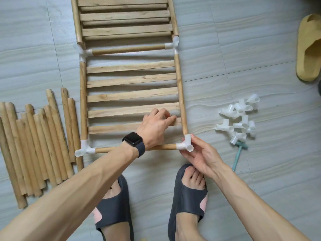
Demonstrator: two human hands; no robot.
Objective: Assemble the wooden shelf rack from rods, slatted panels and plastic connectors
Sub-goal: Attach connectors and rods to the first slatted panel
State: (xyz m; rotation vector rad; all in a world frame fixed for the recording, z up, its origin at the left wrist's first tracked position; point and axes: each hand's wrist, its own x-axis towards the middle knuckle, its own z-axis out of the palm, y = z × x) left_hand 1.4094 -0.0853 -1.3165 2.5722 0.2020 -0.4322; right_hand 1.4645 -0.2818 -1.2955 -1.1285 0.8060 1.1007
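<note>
Head view: left hand [155,126] grips slatted panel [130,96], fingers curled over slat; right hand [199,158] pinches white corner connector [186,144] at frame's near-right corner.

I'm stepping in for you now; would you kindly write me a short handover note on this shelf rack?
Left hand holds the near slatted wooden panel; right hand pinches the white plastic corner connector at its front right.
Done: front wooden rod joins both near corners.
Remaining: loose wooden rods lie to the left, spare white connectors and a teal mallet to the right.
</note>
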